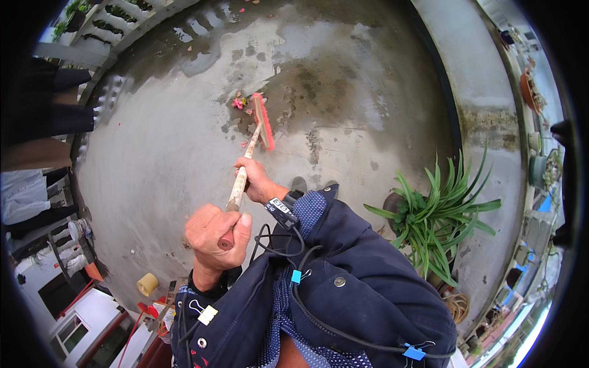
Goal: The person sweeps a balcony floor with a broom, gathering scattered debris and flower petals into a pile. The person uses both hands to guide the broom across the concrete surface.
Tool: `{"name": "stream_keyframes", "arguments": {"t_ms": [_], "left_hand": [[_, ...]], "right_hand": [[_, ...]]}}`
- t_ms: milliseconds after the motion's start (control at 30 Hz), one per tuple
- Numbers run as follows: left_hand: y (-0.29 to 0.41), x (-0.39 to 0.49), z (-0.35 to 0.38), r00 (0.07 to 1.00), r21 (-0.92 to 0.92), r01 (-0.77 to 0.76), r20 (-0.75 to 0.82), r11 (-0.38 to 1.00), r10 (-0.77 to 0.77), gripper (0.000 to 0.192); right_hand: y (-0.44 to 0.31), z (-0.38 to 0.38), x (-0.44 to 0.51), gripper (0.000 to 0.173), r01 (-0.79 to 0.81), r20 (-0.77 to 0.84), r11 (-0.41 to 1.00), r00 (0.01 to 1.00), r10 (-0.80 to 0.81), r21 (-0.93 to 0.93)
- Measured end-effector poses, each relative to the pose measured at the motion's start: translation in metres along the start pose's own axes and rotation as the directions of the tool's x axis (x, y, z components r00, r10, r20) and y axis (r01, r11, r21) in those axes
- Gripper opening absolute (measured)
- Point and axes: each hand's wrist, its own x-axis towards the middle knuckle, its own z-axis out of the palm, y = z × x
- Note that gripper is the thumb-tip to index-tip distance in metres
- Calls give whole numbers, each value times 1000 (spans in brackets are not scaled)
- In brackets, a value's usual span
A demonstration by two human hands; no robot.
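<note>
Both my hands grip the long, worn handle (239, 185) of a push broom. My left hand (216, 237) wraps its upper end, where a reddish-brown grip pokes out past the thumb. Farther down the shaft, my right hand (258, 180) is closed around it. The broom head (263, 122), with pink-red bristles, rests on the wet concrete floor (152, 133). Just left of the head lie pink flower petals (239, 103) and a yellowish scrap. One more petal (244, 144) lies near the shaft.
A potted plant with long strap leaves (437, 207) stands at my right, before a low concrete wall (487, 110). Clothes (27, 198) hang at the left near a balustrade (103, 37). A yellowish cylinder (147, 284) lies at lower left. Coiled rope (457, 307) sits behind the plant.
</note>
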Motion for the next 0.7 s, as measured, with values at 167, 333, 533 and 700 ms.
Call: {"name": "stream_keyframes", "arguments": {"t_ms": [167,333,533,700], "left_hand": [[-10,7,-3,999,-105,47,5,993,-47,9],[-45,26,42,965,-263,261,34,929,-261,11],[-83,63,82,905,-248,423,63,872,-421,16],[-103,100,36,843,-139,522,-68,842,-534,21]], "right_hand": [[-36,-19,-3,16,86,-97,993,991,-93,-77],[-87,-68,17,22,84,-292,986,948,-125,-147],[-117,-74,62,24,-45,-373,989,928,-11,-141],[-103,3,101,28,-165,-258,977,958,126,-134]]}}
